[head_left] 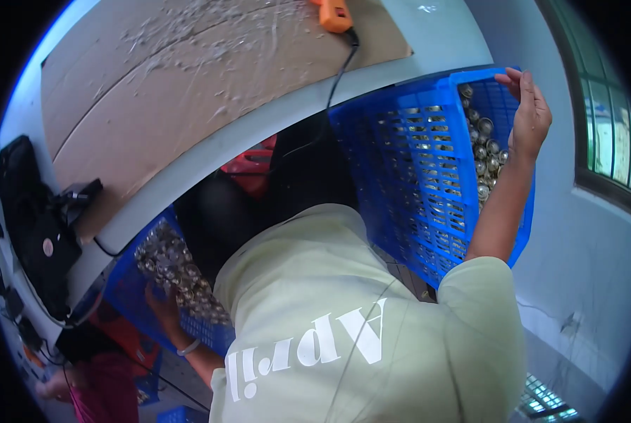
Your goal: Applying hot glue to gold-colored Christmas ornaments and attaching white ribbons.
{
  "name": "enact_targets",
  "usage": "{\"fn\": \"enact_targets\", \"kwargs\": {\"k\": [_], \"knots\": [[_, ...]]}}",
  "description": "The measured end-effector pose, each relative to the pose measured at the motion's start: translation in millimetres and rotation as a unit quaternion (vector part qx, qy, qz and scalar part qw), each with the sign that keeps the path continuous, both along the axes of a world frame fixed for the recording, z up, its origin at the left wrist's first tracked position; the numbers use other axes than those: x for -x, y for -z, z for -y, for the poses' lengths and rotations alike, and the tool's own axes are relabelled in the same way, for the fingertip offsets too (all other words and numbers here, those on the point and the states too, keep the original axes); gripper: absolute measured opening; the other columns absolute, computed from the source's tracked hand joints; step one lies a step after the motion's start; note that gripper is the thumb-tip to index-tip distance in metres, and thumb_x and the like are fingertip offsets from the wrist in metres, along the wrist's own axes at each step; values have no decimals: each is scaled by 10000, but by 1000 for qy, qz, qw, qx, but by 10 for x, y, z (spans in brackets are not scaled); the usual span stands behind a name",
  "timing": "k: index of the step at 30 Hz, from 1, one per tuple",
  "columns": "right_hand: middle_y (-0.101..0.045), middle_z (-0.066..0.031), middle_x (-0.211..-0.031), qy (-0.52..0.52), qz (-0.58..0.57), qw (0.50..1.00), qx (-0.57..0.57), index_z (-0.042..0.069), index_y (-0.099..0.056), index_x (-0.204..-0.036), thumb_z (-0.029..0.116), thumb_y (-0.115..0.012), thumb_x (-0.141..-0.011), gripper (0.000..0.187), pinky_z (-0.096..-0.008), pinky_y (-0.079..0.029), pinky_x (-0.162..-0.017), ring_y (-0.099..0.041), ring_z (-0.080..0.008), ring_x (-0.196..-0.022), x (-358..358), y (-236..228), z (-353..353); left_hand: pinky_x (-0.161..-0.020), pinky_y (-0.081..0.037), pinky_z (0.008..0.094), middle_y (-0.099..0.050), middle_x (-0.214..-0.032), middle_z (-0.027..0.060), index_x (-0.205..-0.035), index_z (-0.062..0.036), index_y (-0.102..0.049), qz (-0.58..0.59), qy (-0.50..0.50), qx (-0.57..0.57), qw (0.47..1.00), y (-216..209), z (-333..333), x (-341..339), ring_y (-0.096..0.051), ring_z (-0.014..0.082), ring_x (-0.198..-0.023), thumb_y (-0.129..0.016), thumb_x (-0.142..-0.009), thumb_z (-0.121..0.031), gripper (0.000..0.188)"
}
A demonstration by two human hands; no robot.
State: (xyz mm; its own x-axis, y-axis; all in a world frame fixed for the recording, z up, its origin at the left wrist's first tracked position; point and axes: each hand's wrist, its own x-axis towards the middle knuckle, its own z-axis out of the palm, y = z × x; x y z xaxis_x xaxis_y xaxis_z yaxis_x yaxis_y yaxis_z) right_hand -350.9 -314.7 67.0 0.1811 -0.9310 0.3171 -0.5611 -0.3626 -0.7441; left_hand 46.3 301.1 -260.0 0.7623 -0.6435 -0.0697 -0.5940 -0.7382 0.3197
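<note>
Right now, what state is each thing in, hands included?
Right crate: open-topped, holding round metal pieces
Left crate: open-topped, holding similar pieces
Right hand: fingers loosely bent, nothing seen in its grip
Left hand: at the left crate, grip unclear
Cardboard: flat, creased, strewn with scraps
Orange tool: lying on the cardboard, cord attached, partly out of frame
Window: barred; open or shut unclear

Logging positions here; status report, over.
Left hand by metal parts in left crate; right hand at right crate, looks empty; black cord hanging between crates.
</note>
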Motion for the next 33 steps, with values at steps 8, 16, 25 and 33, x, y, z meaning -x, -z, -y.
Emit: {"fn": "enact_targets", "kwargs": {"k": [8, 16, 25, 33], "knots": [[-688, -73, -849, 47, -213, 925, -310, 65, -682, -1011, 259, -618, -885, 240, -286, -463, -640, -590, -106, -755, 1947, 1500, 768, -763, -502, 279, -631, -1110, 162, -1228, 24, -541, -445, 9, 51, 894, -1051, 1177, 79, -619, 182, -949, -717, -815, -129, 474], [-602, -152, -1212, -75, -302, 950, -33, 1, -517, -1256, 218, -584, -922, 404, -368, -460, -918, -587, -249, -1068, 2041, 2692, 1525, -748, -528, 331, -670, -1021, 157, -1123, -16, -608, -444, 145, -32, 884, -1957, 2141, 378, -677, 238, -890, -717, -832, -237, 381], [-593, -132, -1215, 24, -312, 938, -151, 8, -508, -1276, 252, -530, -952, 406, -349, -450, -930, -571, -239, -1092, 1958, 2866, 1811, -719, -510, 369, -678, -949, 158, -1081, -42, -645, -270, 85, 26, 959, -1730, 1957, 311, -670, 261, -841, -684, -843, -284, 341], [-584, -114, -1217, 7, -191, 965, -178, 15, -500, -1293, 282, -483, -978, 413, -332, -442, -941, -557, -230, -1114, 2355, 2755, 1902, -615, -504, 381, -664, -711, 101, -812, -31, -661, -134, -57, -171, 975, -1255, 1009, -110, -655, 263, -681, -662, -844, -355, 326]]}}
